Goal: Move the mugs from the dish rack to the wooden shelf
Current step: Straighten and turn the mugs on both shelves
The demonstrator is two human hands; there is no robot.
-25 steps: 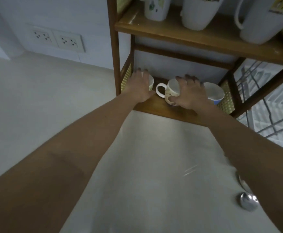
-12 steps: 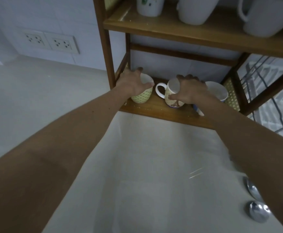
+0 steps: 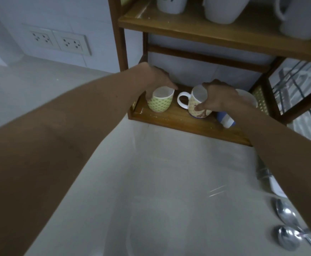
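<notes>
— Where are the hands?

— Both reach into the bottom level of the wooden shelf (image 3: pixel 178 121). The left hand (image 3: pixel 156 78) is curled over the far rim of a green-patterned mug (image 3: pixel 161 100), fingers bent down behind it; whether it truly grips or only rests there I cannot tell. The right hand (image 3: pixel 217 97) is wrapped around a cream mug (image 3: pixel 197 104) with a white handle, thumb on its near side.

— How do the mugs sit?

— The green one stands upright on the board, just inside the shelf's left post. The cream one leans, its mouth turned toward the camera and its handle pointing at the left hand — a narrow gap of bare wood lies between the two mugs.

— And on the other side of the right hand?

— A white and blue cup (image 3: pixel 226 121) sits partly hidden behind the wrist, near the board's front edge. Beyond it, through the shelf's right frame, the dish rack (image 3: pixel 299 93) shows.

— Room to move?

— The upper board (image 3: pixel 225 34), carrying white mugs, hangs low over both hands. Below the forearms the counter (image 3: pixel 151 182) is bare, with two spoons (image 3: pixel 287 228) lying near the right elbow.
</notes>
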